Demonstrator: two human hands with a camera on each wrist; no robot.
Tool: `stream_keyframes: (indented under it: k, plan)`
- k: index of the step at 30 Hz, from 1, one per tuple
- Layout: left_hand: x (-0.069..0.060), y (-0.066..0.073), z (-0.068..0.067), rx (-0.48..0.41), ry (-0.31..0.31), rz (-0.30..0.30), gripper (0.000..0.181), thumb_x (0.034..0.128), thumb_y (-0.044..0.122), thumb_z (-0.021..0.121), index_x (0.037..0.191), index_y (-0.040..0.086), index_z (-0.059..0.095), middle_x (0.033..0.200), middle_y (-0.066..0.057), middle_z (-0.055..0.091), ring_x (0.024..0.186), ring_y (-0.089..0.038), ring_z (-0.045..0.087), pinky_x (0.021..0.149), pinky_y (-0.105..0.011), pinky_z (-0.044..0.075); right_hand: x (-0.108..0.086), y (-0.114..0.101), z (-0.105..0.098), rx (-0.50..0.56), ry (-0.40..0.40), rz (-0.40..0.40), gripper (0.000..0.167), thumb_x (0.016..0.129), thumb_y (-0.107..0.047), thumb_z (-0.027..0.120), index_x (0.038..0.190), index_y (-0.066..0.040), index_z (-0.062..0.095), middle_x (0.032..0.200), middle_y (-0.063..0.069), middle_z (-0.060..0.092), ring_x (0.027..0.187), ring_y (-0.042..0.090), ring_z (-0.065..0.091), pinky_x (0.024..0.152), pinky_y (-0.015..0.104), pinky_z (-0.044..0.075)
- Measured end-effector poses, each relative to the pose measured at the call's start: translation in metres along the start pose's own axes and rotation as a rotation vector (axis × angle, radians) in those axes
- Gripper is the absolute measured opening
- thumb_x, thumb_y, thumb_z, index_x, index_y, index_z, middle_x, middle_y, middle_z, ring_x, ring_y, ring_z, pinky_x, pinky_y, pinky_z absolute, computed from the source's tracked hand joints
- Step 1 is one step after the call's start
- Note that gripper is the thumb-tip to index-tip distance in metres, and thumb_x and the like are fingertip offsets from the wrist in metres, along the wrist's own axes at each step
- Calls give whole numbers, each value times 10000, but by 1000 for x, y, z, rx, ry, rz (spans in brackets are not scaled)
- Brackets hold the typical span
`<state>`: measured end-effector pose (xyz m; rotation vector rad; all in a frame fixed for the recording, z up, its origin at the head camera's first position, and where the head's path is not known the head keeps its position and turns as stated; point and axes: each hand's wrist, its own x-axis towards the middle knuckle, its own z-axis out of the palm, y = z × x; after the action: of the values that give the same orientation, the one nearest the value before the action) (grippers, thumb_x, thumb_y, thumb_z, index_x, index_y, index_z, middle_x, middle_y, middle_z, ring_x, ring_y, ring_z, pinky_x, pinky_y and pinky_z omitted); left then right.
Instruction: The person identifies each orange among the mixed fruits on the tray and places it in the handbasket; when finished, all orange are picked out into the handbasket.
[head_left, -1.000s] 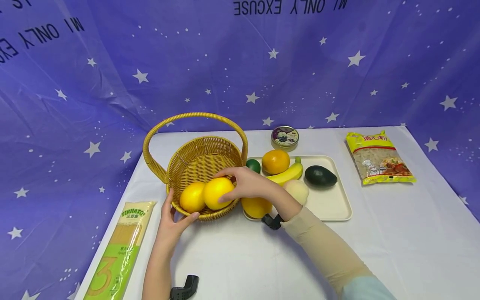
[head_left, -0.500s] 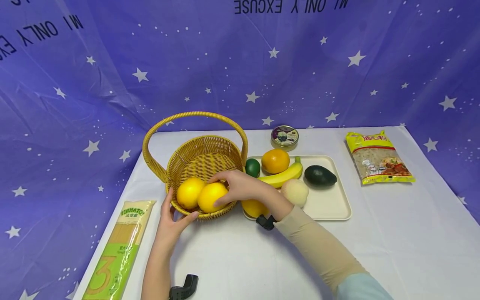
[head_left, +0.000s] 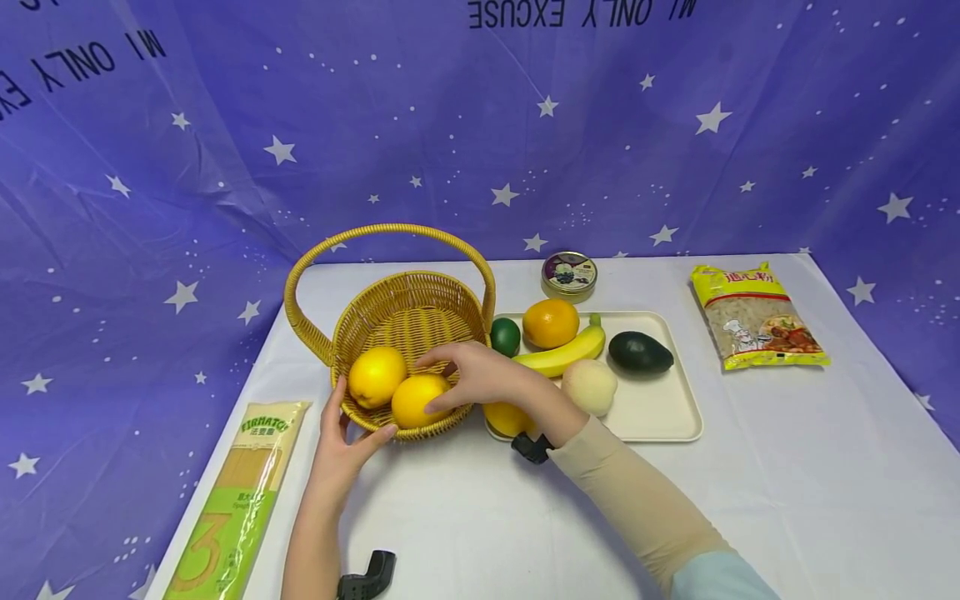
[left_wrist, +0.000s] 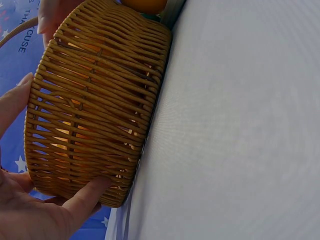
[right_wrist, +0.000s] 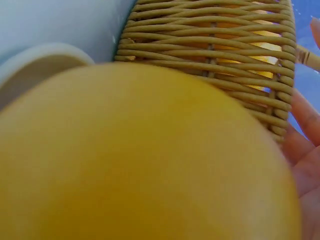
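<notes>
The wicker basket [head_left: 420, 329] stands at the left of the table with two yellow-orange fruits inside. My left hand [head_left: 347, 446] grips its near left rim, thumb and fingers against the woven side [left_wrist: 100, 100] in the left wrist view. Inside, my right hand [head_left: 480, 375] holds the right fruit [head_left: 415, 402] low by the near wall, while the left fruit [head_left: 377, 377] lies against it. In the right wrist view a large yellow-orange fruit [right_wrist: 150, 165] fills much of the picture, beside the basket wall [right_wrist: 215, 45].
Right of the basket, a cream tray [head_left: 660, 412] bears an orange [head_left: 551, 323], a banana [head_left: 562, 357], a dark avocado [head_left: 640, 352], a pale round fruit [head_left: 590, 387] and others. A tin [head_left: 570, 275] stands behind; a spaghetti pack [head_left: 240, 500] lies left, a yellow bag [head_left: 761, 318] right.
My right hand has moved left and slightly down with the right fruit, deeper into the basket. The other fruit has shifted up and left. My left hand has stayed at the rim.
</notes>
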<state>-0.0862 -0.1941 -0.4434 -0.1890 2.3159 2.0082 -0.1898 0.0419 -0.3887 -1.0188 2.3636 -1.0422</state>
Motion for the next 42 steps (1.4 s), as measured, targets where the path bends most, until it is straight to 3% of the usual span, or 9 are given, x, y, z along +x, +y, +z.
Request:
stream_keyframes:
  k: [15,20,26,33,38,42]
  plan:
    - [-2,1,1,-2,10,0,1046,852,104,745,1560,306,3,1590,9,-94,1449,-264,46,1100,-474,273,-29,-1,-20,103,146,43,672,762,-402,815,1334,-134,583,1290,-2,593,1075,194,591,892,333,502]
    - [-2,1,1,2,8,-1,1044,854,106,743,1559,317,3,1591,9,-95,1449,-272,48,1098,-478,275,-43,3,-29,191,187,57,661,761,-345,829,1338,-147,574,1298,-12,572,1107,261,571,829,289,528]
    - [-1,1,1,6,6,0,1041,856,112,742,1558,323,3,1591,8,-97,1447,-280,58,1104,-492,261,-65,9,-38,303,225,110,640,771,-334,822,1346,-225,563,1346,-19,528,1153,290,544,849,317,527]
    - [0,1,0,1,4,-1,1043,859,100,736,1555,330,-5,1591,12,-96,1448,-261,61,1105,-474,265,-86,26,-41,270,286,168,661,772,-363,816,1355,-182,562,1340,48,548,1120,237,569,948,440,463]
    - [0,0,0,0,3,-6,1045,858,103,738,1554,338,-6,1590,16,-97,1447,-255,68,1098,-464,282,-97,39,-36,259,291,179,666,782,-363,807,1360,-153,553,1336,87,554,1088,227,595,960,451,452]
    - [0,0,0,3,7,-9,1044,856,107,740,1554,342,-1,1592,20,-89,1447,-252,66,1099,-461,281,-103,46,-29,248,270,229,671,770,-401,807,1358,-196,557,1327,52,566,1080,211,605,962,437,456]
